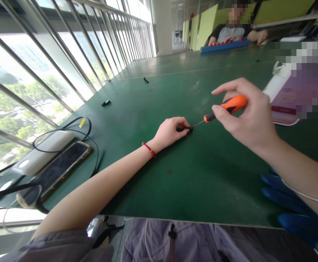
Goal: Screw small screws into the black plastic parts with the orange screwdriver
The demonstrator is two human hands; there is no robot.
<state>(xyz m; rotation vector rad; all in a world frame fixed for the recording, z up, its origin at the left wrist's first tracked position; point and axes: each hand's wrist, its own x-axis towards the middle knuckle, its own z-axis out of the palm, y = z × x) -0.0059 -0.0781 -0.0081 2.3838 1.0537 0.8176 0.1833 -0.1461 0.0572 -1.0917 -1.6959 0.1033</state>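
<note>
My right hand (248,112) grips a screwdriver (233,104) with an orange and black handle, its index finger lifted off. The thin metal shaft slants down to the left. Its tip meets a small black part (186,128), whose exact kind I cannot make out. Low over the green table (137,174), my left hand (172,130) pinches that part between thumb and fingers, which hide some of it.
At left lie a phone (57,169), a white power bank (44,151) and a looped black cable (97,153). Small black pieces (106,103) sit farther back. Blue gloves (284,193) lie under my right forearm. A person (231,34) sits behind a blue tray (225,46).
</note>
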